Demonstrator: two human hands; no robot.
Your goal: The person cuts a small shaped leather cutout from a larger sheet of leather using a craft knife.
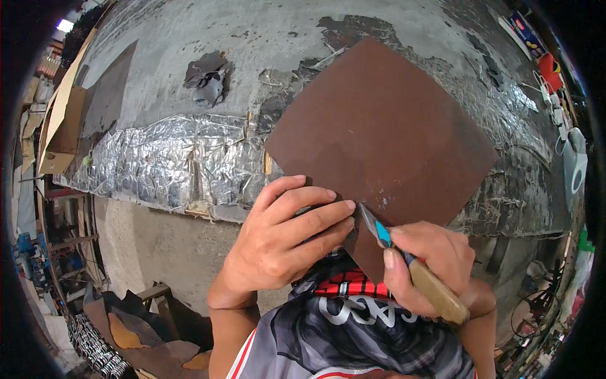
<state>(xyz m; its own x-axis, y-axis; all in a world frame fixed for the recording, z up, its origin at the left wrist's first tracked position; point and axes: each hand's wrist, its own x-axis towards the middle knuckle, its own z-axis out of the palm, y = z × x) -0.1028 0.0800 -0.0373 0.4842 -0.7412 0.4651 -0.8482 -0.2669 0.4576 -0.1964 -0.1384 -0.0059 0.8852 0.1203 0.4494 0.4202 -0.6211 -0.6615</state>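
Note:
A large brown sheet [385, 126] lies on the worn grey table, one corner pointing away from me and its near part reaching over the front edge. My left hand [284, 234] is at the sheet's near left edge, fingers bent and pressed together over something dark that I cannot make out. In my right hand [429, 259] is a knife [435, 287] with a wooden handle and a blue section near the blade. The blade's tip touches or nearly touches the sheet just right of my left fingertips.
Dark scraps [208, 79] lie on the table [158, 63] at the upper left. Silvery tape [183, 161] covers its front edge. A cardboard box [63, 132] stands at the left. Brown and black pieces [139, 328] are piled at the lower left. A red object [550, 72] and cables are at the right.

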